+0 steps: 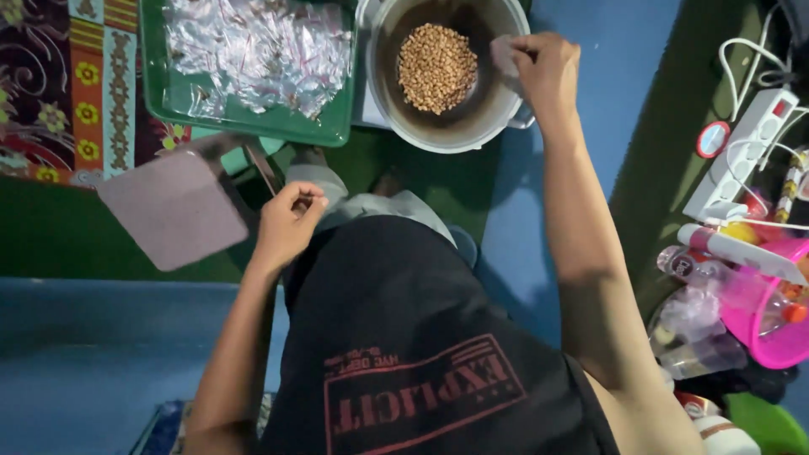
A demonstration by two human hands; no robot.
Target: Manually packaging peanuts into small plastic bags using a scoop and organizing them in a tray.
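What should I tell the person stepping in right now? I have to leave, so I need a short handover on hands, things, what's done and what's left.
Right hand: over the rim of the round metal pot, pinching a small clear plastic bag.
Left hand: fingers closed near the lap; whether it holds anything cannot be told.
Pot holds a heap of brown peanuts. Green plastic tray beside it holds a pile of empty clear bags.
Done: no filled bags visible.
Left: peanuts remain in the pot; many bags empty.

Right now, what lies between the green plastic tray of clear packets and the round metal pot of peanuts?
In the head view, only a narrow pale strip shows between the green plastic tray and the round metal pot; what it is cannot be told.
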